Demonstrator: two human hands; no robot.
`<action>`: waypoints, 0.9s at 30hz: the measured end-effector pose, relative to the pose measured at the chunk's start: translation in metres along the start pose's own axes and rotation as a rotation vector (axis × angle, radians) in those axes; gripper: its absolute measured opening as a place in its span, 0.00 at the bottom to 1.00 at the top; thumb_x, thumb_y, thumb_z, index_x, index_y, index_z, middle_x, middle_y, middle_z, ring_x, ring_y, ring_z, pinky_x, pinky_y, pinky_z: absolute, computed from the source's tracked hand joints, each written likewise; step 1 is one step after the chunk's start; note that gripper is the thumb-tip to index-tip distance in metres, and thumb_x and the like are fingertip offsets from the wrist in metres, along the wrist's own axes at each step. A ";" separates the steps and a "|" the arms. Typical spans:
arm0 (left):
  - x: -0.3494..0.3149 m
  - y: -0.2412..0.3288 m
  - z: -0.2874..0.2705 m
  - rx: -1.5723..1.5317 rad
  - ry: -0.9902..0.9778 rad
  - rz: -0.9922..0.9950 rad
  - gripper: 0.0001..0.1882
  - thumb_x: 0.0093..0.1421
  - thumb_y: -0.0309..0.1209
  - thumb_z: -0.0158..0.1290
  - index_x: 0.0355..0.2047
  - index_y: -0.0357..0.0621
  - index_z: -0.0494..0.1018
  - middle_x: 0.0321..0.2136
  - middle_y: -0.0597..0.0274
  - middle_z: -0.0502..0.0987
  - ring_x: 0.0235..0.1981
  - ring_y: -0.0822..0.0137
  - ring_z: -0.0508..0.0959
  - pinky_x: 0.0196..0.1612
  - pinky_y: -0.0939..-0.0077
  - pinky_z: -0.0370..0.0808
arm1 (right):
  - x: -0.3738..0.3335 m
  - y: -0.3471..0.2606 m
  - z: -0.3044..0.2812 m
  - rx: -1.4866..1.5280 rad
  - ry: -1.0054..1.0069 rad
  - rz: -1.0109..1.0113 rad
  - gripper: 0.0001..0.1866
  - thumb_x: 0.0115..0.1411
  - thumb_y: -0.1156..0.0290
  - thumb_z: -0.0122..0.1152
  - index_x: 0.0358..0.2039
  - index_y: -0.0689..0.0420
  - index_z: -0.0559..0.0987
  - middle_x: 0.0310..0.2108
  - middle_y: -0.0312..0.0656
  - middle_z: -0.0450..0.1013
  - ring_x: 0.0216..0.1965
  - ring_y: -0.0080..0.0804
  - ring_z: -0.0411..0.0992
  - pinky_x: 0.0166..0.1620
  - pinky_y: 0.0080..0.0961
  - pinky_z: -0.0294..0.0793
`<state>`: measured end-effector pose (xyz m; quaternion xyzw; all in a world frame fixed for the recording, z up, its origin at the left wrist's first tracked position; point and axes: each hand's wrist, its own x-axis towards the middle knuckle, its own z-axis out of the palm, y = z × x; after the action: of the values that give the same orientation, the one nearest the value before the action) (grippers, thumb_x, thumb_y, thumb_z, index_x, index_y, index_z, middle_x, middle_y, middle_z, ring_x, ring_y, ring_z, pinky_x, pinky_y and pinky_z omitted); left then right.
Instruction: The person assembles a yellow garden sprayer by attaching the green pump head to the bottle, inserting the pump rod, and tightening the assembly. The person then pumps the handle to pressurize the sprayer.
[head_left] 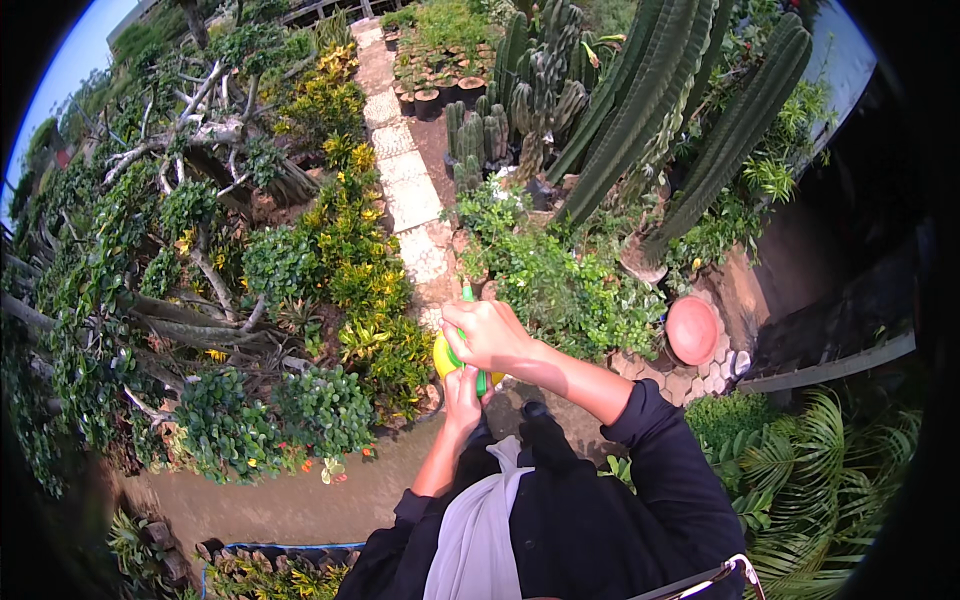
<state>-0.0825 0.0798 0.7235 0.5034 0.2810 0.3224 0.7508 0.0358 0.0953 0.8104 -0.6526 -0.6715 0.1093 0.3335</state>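
A yellow and green pump sprayer is held out in front of my body, between both hands. My right hand is closed over its upper green part, and the green nozzle sticks out past the knuckles, away from me. Just below, my left hand is wrapped round a lower part of the sprayer. Much of the sprayer is hidden by my fingers. Ahead and to the right of the nozzle stands a leafy green shrub.
A paved path runs away ahead. Yellow-green shrubs and pale-branched trees line its left. Tall cacti and potted plants stand on the right. A round terracotta dish and palm fronds lie nearer on the right.
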 end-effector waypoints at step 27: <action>-0.006 0.007 -0.010 -0.024 0.001 -0.016 0.22 0.63 0.41 0.36 0.18 0.37 0.64 0.09 0.67 0.61 0.09 0.76 0.60 0.13 0.81 0.55 | 0.027 -0.045 -0.046 0.059 0.131 -0.078 0.08 0.51 0.71 0.52 0.19 0.59 0.70 0.16 0.46 0.67 0.19 0.47 0.68 0.23 0.39 0.66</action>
<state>-0.0952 0.0828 0.7270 0.4919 0.2816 0.3200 0.7592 0.0289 0.1018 0.8799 -0.6216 -0.6695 0.0731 0.4000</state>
